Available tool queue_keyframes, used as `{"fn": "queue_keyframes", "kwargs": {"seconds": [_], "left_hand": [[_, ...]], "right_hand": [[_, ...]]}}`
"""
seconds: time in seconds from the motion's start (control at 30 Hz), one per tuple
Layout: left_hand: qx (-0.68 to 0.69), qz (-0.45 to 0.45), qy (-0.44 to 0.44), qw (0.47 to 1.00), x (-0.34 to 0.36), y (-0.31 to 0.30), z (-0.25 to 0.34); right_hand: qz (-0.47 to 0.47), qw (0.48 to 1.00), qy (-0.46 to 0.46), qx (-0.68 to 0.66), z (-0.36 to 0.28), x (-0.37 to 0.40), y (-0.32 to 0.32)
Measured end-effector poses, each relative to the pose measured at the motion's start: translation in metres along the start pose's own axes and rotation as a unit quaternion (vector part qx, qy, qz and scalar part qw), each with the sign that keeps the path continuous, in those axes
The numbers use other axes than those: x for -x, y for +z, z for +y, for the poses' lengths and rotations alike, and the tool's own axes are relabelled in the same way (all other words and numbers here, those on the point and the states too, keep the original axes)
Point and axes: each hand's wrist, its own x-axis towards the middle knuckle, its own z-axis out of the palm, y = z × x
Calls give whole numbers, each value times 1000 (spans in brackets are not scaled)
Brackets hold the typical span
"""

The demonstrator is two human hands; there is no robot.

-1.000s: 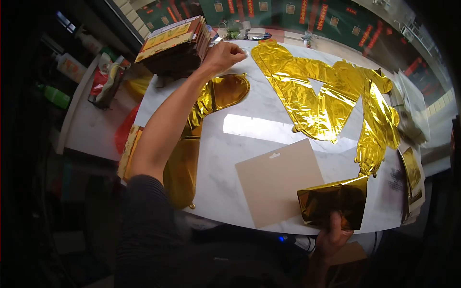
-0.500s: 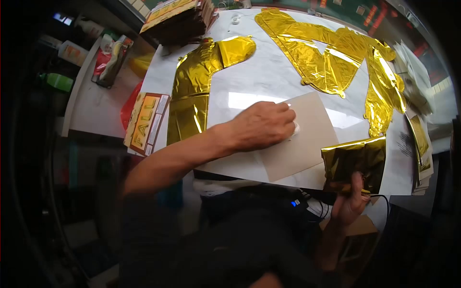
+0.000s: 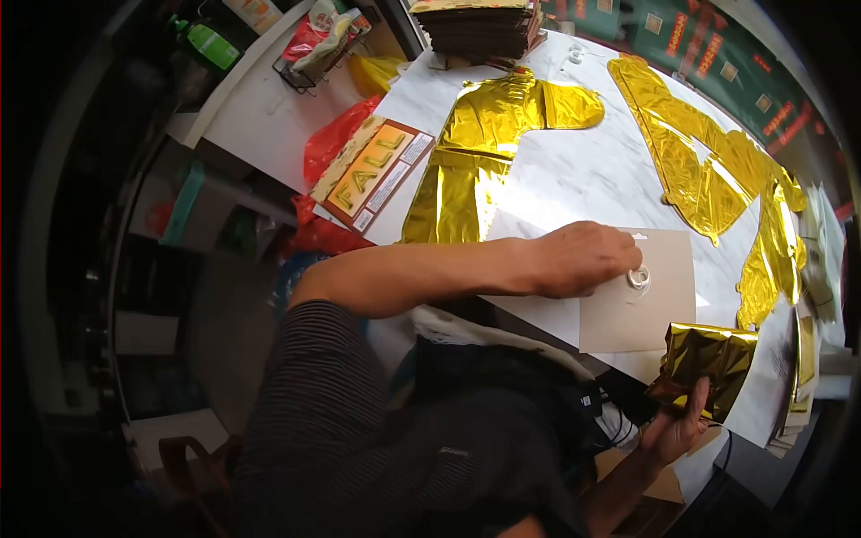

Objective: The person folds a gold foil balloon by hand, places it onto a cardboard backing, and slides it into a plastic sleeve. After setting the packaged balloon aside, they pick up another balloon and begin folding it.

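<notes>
My left hand [image 3: 592,257] is closed above a plain beige card [image 3: 610,327] with a hang slot at its top. Its fingertips are beside a small coil of white string or ribbon [image 3: 639,279] lying on the card. What those fingers pinch, if anything, is hidden. At the table's front edge, my right hand [image 3: 677,432] grips a folded gold foil balloon [image 3: 717,354], thumb on its near face. Flat gold foil balloons lie farther back: one shape [image 3: 480,112] left of centre, another [image 3: 708,179] at the back right, and a third strip [image 3: 771,260] on the right.
A FALL-printed card [image 3: 372,175] lies at the left table edge, beside a red plastic bag [image 3: 336,143]. A tall stack of printed cards [image 3: 475,31] stands at the back. Clear plastic sleeves [image 3: 825,251] sit at the right. A wire basket [image 3: 314,49] holds packets on the side shelf.
The view has swung left, so everything sits farther right. My left hand has shifted slightly off the white coil, which shows more now. My right hand keeps hold of the folded foil balloon.
</notes>
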Motion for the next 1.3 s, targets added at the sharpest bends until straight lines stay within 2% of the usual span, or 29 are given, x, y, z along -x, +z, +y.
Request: {"fn": "queue_keyframes", "kwargs": {"seconds": [0.07,0.13,0.2,0.23,0.27,0.3,0.33,0.4,0.47,0.53,0.6,0.63,0.67,0.7,0.8,0.83,0.93,1.07,1.2,1.3], "left_hand": [[35,3,-21,999,-3,-7,-7],[-41,93,-36,994,-6,-7,-17],[-57,113,-84,988,-12,-2,-30],[-73,103,-101,987,-15,1,-36],[-73,86,-109,988,-12,6,-40],[-47,51,-138,988,-11,7,-37],[-84,-6,-142,986,-14,4,-34],[-71,-12,-183,981,-13,2,-17],[-73,17,-163,984,-6,8,-5],[-59,8,-167,984,-3,10,9],[-50,2,-172,984,-5,8,15],[-56,-15,-195,979,-7,6,16],[-63,-31,-215,974,-8,5,17],[-60,-32,-208,976,-11,3,16],[-40,-41,-218,974,-21,-1,6],[-42,-48,-221,973,-26,-3,1],[-29,-71,-235,969,-42,-9,-2],[-8,-126,-261,957,-58,-7,0],[-3,-160,-263,951,-63,-5,-2],[62,-168,-286,942,-64,3,-11]], "right_hand": [[3,1000,4,-2,-1,2,-2],[12,1000,7,-1,1,6,-7],[-26,1000,-4,-9,2,8,-15],[-40,999,12,1,-3,8,-8],[-60,997,21,35,1,7,-31],[-28,999,-5,25,-5,13,-16],[2,999,-33,11,-7,16,8],[17,999,-35,24,-14,20,15],[22,999,-4,40,-18,22,15],[3,999,-12,37,-23,20,33],[7,997,21,80,-29,17,60],[-23,992,86,86,-33,12,69],[-5,993,76,88,-31,10,89],[-15,990,105,90,-30,7,105],[-58,965,192,169,-21,-11,112],[-73,967,147,194,-12,-15,114],[-77,958,181,208,-10,-18,120],[-68,943,160,285,-10,-15,124],[-52,950,139,275,-4,-14,123],[-52,942,147,298,-6,-14,122]]}}
